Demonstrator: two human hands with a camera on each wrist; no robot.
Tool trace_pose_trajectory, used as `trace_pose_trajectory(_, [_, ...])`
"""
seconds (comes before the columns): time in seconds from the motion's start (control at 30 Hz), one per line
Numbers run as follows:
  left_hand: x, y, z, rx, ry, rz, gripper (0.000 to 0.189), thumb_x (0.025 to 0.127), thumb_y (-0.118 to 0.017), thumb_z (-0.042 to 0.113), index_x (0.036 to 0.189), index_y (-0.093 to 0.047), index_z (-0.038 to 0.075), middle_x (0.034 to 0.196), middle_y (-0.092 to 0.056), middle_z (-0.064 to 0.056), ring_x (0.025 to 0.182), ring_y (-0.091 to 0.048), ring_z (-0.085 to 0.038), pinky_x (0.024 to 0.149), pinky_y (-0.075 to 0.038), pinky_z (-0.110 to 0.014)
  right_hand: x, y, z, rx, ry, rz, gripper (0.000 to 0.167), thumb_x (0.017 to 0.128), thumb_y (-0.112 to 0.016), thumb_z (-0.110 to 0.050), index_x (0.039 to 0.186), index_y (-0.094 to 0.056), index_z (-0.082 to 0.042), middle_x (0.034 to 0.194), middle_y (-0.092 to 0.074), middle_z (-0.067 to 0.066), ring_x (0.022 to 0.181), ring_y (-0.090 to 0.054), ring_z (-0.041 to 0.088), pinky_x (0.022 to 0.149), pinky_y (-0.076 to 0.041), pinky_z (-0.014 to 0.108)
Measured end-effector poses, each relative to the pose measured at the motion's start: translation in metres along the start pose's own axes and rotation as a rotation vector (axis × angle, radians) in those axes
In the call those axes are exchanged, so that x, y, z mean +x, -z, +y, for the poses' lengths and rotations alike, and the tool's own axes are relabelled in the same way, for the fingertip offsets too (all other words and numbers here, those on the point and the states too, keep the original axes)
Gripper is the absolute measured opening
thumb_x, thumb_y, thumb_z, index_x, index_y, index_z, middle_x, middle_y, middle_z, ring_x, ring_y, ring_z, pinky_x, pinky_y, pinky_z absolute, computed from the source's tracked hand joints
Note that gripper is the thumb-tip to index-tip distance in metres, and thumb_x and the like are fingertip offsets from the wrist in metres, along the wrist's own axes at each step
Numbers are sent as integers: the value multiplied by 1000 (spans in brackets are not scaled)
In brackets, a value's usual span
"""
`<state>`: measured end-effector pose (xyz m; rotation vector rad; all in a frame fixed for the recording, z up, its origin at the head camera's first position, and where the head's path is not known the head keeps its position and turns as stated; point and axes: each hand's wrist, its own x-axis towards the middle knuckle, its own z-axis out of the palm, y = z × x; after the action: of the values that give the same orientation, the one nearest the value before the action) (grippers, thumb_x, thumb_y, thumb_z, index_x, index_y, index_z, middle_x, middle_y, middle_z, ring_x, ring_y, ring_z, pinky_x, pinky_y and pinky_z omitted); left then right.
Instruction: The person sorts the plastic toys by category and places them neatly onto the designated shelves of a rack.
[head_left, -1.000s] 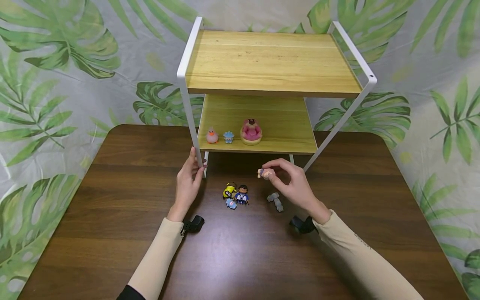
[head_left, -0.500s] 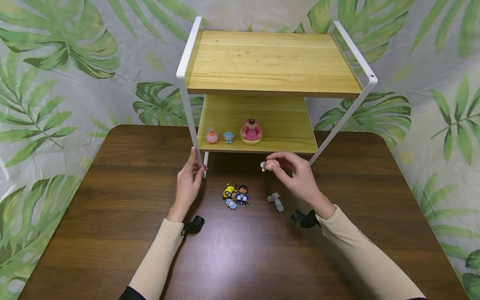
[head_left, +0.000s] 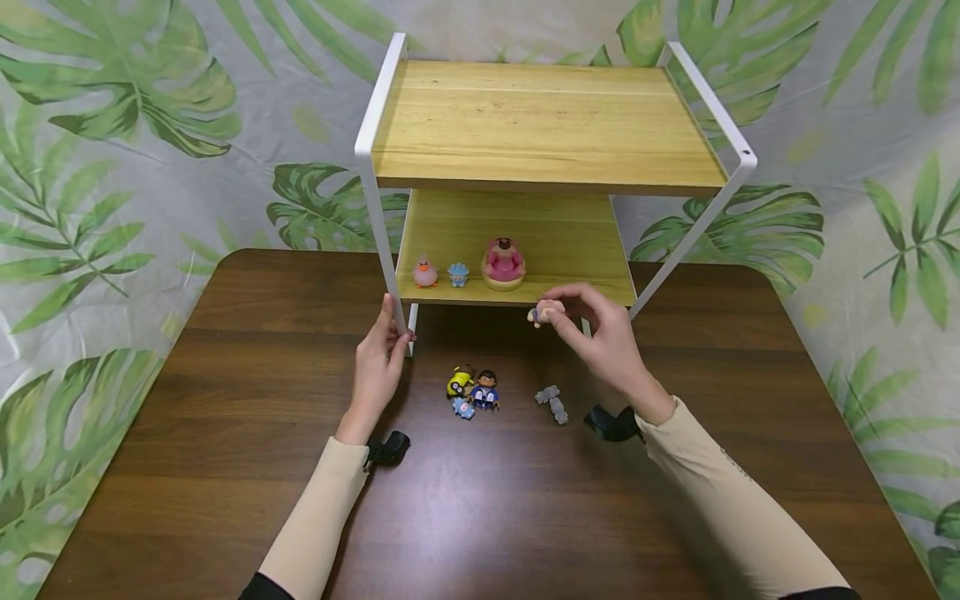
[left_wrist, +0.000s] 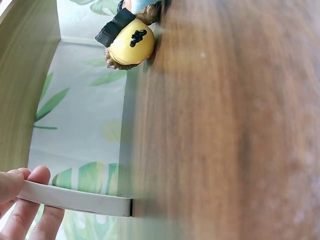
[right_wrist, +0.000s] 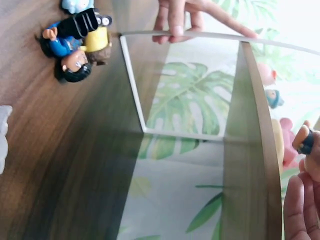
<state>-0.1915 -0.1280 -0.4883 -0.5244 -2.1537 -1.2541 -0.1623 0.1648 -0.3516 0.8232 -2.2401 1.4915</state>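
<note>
My left hand (head_left: 375, 371) grips the white front left leg (left_wrist: 82, 200) of a two-tier shelf, thumb and fingers on either side of it in the left wrist view. Between thumb and fingers, my right hand (head_left: 609, 342) pinches a small pinkish figurine (head_left: 546, 312) with a dark blue band. It hangs in the air just before the front edge of the lower board (head_left: 570, 250), towards the right. On that board stand a pale pink duck figurine (head_left: 425, 273), a small blue figurine (head_left: 458, 275) and a larger pink bear figurine (head_left: 503, 265).
On the brown table (head_left: 480, 517) before the shelf lie a yellow figurine (head_left: 459, 382), a blue-clad figurine (head_left: 485, 390) and a light blue figurine (head_left: 462, 407), close together. A grey figurine (head_left: 552, 404) lies farther right. The upper board (head_left: 540, 125) overhangs the lower one.
My right hand has moved up and slightly right with the pinkish figurine, from above the table towards the lower board's edge. My left hand stays on the leg.
</note>
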Motion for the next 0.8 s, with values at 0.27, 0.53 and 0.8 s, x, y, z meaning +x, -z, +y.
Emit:
trace_pose_trajectory(0.27, [0, 0, 1, 12, 8, -3, 102, 88, -60, -12, 148, -10, 53, 86, -58, -19, 75, -63, -29, 66, -55, -43, 9, 4, -6, -22, -7, 19, 19, 85, -59, 16, 104, -60, 17, 100, -63, 27, 82, -60, 23, 73, -48, 20])
trace_pose_trajectory(0.53, [-1, -1, 1, 21, 1, -1, 100, 89, -59, -11, 149, -10, 52, 86, -58, -18, 75, -63, -28, 65, -55, -43, 18, 6, -6, -79, -4, 39, 19, 87, -59, 13, 105, -61, 16, 101, -64, 26, 84, -62, 32, 75, -49, 20])
trace_pose_trajectory(0.8, [-1, -1, 1, 24, 9, -3, 101, 89, -60, -10, 148, -9, 53, 86, -58, -18, 75, -63, -28, 64, -55, -42, 24, 7, -1, -54, -16, 42, 19, 89, -57, 12, 107, -60, 17, 104, -63, 28, 90, -60, 32, 79, -48, 21])
